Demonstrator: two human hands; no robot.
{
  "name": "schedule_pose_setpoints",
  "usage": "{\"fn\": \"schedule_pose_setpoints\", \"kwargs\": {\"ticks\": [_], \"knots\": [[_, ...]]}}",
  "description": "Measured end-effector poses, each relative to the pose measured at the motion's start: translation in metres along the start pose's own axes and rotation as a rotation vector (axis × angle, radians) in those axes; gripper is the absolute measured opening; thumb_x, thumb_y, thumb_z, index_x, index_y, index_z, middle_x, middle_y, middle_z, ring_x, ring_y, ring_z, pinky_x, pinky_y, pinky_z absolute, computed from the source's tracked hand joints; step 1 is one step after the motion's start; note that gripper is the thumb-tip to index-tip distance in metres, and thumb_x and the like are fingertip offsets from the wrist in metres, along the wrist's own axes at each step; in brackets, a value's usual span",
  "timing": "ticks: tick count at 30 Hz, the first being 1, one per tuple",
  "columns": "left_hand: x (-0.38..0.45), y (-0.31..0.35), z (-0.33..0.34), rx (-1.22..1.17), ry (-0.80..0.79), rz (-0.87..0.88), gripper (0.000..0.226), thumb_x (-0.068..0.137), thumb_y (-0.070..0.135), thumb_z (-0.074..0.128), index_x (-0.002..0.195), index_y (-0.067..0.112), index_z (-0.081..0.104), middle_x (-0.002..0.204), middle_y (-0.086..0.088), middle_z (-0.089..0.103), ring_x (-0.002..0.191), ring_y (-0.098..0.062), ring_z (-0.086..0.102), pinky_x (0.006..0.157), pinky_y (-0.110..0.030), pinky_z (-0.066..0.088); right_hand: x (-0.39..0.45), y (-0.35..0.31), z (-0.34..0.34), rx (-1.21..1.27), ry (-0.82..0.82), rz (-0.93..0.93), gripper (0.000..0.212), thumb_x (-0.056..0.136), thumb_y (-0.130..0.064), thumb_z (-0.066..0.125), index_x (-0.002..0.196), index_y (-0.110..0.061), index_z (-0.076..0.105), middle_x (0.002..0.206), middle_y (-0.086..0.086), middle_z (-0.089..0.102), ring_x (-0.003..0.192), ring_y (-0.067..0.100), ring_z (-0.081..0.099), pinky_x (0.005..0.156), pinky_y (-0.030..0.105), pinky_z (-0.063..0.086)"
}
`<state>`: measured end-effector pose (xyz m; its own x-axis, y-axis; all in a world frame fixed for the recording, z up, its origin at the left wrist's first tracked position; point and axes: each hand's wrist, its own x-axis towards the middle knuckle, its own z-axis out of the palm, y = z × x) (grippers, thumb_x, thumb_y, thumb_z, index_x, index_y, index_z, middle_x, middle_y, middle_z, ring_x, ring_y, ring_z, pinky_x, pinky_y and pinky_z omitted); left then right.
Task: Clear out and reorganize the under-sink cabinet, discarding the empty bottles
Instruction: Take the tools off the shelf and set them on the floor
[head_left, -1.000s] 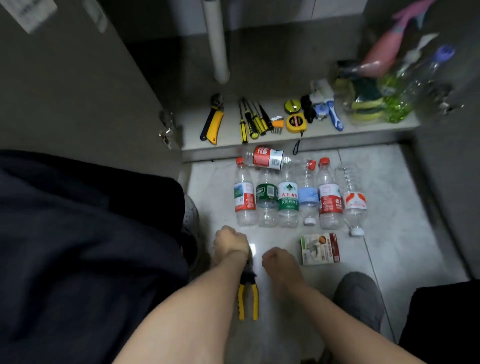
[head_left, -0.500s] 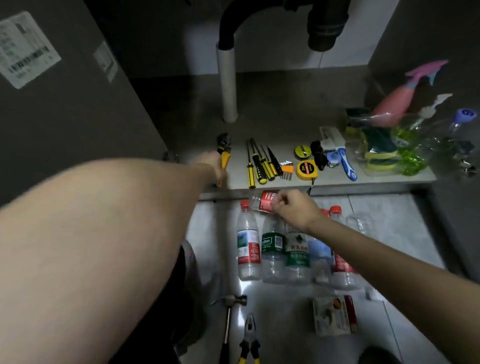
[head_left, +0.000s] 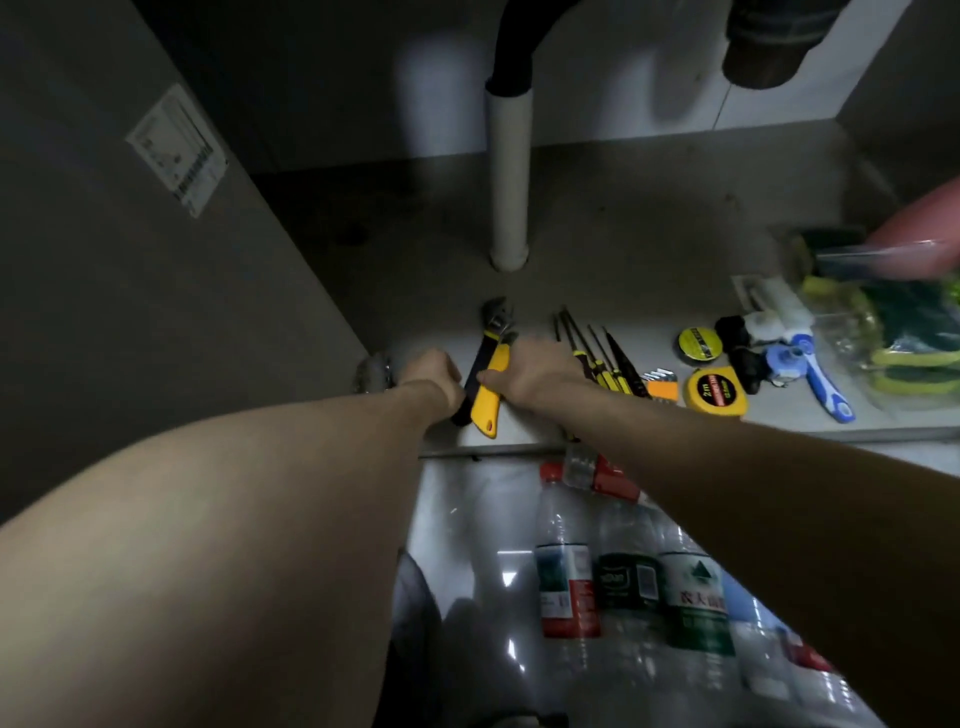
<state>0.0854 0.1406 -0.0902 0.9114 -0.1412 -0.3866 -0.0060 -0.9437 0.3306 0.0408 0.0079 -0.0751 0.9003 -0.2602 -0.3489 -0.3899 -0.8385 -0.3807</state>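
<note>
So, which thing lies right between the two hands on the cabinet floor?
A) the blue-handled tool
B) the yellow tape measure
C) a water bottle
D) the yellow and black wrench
D: the yellow and black wrench lies between the left hand and the right hand, both touching it, while the tape measure sits farther right on the cabinet floor.
</note>
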Motion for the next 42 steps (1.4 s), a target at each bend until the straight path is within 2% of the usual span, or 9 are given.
{"fn": "schedule_pose_setpoints", "kwargs": {"ticks": [4, 7, 10, 18, 20, 25, 31, 35, 42], "knots": [[0.007, 0.001, 0.003, -0.09, -0.006, -0.052, 0.025, 0.09, 0.012, 0.066, 0.115, 0.01, 0.066, 0.129, -0.013, 0.06, 0.12, -0.03, 0.055, 0.101, -0.033, 0.045, 0.008, 0.004, -0.012, 0.163, -0.075, 0.128, 0.035, 0.078, -0.05, 0.073, 0.083, -0.017, 0.063, 0.094, 0.007, 0.068, 0.093, 0.029, 0.069, 0.068, 0.029, 0.052], [0.004, 0.006, 0.007, -0.113, 0.013, -0.059, 0.03, 0.091, 0.028, 0.066, 0.116, 0.011, 0.065, 0.123, -0.013, 0.062, 0.115, -0.032, 0.058, 0.095, -0.034, 0.048, -0.005, 0.02, -0.024, 0.34, -0.024, 0.184, 0.037, 0.077, -0.047, 0.074, 0.067, -0.016, 0.057, 0.078, 0.006, 0.061, 0.076, 0.025, 0.061, 0.054, 0.028, 0.041], [0.001, 0.019, 0.014, -0.071, 0.027, -0.041, 0.046, 0.087, 0.047, 0.068, 0.113, 0.009, 0.063, 0.114, -0.014, 0.063, 0.106, -0.033, 0.06, 0.082, -0.034, 0.048, -0.035, 0.046, -0.033, 0.622, -0.008, 0.203, 0.036, 0.084, -0.039, 0.071, 0.06, -0.015, 0.059, 0.061, 0.009, 0.063, 0.059, 0.022, 0.059, 0.068, 0.038, 0.053], [-0.021, 0.053, 0.021, 0.042, 0.049, -0.082, 0.042, 0.093, 0.023, 0.057, 0.128, 0.001, 0.052, 0.13, -0.021, 0.057, 0.121, -0.038, 0.056, 0.096, -0.039, 0.047, -0.139, 0.108, -0.036, 1.027, -0.066, 0.163, 0.018, 0.099, -0.032, 0.061, 0.111, -0.02, 0.056, 0.101, -0.001, 0.063, 0.096, 0.016, 0.062, 0.083, 0.029, 0.052], [-0.03, 0.059, 0.016, 0.072, 0.036, -0.077, 0.047, 0.093, 0.022, 0.057, 0.132, -0.002, 0.046, 0.134, -0.022, 0.053, 0.124, -0.037, 0.054, 0.099, -0.04, 0.046, -0.161, 0.121, -0.037, 1.035, -0.075, 0.172, 0.019, 0.102, -0.034, 0.056, 0.117, -0.023, 0.057, 0.112, 0.004, 0.066, 0.108, 0.023, 0.063, 0.096, 0.042, 0.052], [-0.044, 0.064, 0.028, 0.163, 0.036, -0.066, 0.067, 0.095, 0.057, 0.049, 0.134, 0.003, 0.045, 0.132, -0.018, 0.052, 0.122, -0.035, 0.054, 0.098, -0.04, 0.046, -0.206, 0.148, -0.041, 1.083, -0.087, 0.219, 0.013, 0.107, -0.031, 0.045, 0.11, -0.021, 0.054, 0.101, 0.01, 0.073, 0.077, 0.016, 0.075, 0.069, 0.034, 0.055], [-0.043, 0.062, 0.038, 0.105, 0.066, -0.087, 0.045, 0.095, 0.03, 0.055, 0.124, -0.004, 0.055, 0.123, -0.022, 0.06, 0.113, -0.038, 0.061, 0.092, -0.04, 0.051, -0.223, 0.169, -0.047, 1.073, -0.048, 0.316, 0.024, 0.109, -0.029, 0.038, 0.096, -0.015, 0.053, 0.077, 0.005, 0.062, 0.056, 0.012, 0.054, 0.053, 0.027, 0.041], [-0.049, 0.055, 0.039, -0.044, 0.108, -0.133, 0.032, 0.097, 0.016, 0.053, 0.122, -0.004, 0.057, 0.119, -0.024, 0.062, 0.114, -0.041, 0.059, 0.092, -0.042, 0.048, -0.232, 0.181, -0.036, 1.047, -0.08, 0.266, 0.023, 0.098, -0.038, 0.061, 0.09, -0.017, 0.057, 0.074, -0.001, 0.055, 0.059, 0.01, 0.048, 0.051, 0.021, 0.038], [-0.138, 0.041, 0.061, -0.387, 0.32, -0.182, 0.058, 0.098, 0.055, 0.041, 0.109, 0.001, 0.059, 0.113, -0.027, 0.062, 0.109, -0.046, 0.057, 0.087, -0.044, 0.044, -0.251, 0.19, -0.009, 1.084, -0.061, 0.339, 0.023, 0.099, -0.034, 0.057, 0.092, -0.015, 0.067, 0.07, 0.002, 0.06, 0.057, 0.015, 0.05, 0.054, 0.028, 0.04]]}}
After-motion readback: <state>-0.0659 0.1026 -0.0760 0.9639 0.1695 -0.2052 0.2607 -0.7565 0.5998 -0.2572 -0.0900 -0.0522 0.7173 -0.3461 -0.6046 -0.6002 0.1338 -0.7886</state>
